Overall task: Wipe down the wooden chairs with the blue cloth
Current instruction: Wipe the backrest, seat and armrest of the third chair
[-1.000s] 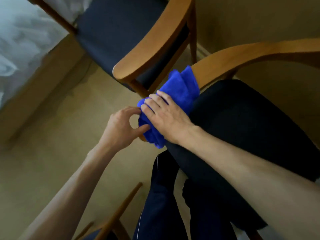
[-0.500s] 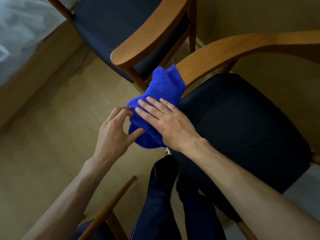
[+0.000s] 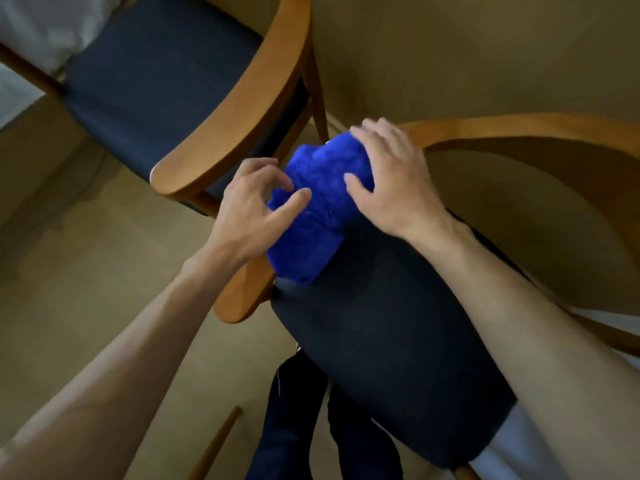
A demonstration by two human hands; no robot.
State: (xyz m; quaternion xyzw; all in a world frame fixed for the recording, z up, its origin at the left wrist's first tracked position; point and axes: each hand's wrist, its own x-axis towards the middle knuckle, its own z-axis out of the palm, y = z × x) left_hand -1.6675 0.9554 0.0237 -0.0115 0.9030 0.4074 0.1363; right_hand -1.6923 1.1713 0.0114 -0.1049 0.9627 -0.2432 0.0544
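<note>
Looking down from head height, the nearest things at 6 o'clock are the person's dark trouser legs and a thin wooden rod angling in from the bottom edge over the tan floor. Two bare forearms reach up toward the centre of the view. Just beyond the legs, a wooden chair with a dark padded seat fills the lower right, from 5 o'clock up to the centre; its curved armrest runs from a rounded end at about 7 o'clock of centre, under the hands, and bends away toward 2 o'clock. A bright blue cloth, bunched and folded, lies draped over this armrest at the centre of the view, touching the seat's near-left edge. The left hand has its grip partly closed, thumb and fingers pinching the cloth's left edge. The right hand is spread flat, fingers loosely open, pressing the cloth's far end against the armrest. Farther off, at 11 o'clock, stands a second wooden chair with a dark seat, just beside the first. White fabric shows at 10 o'clock.
</note>
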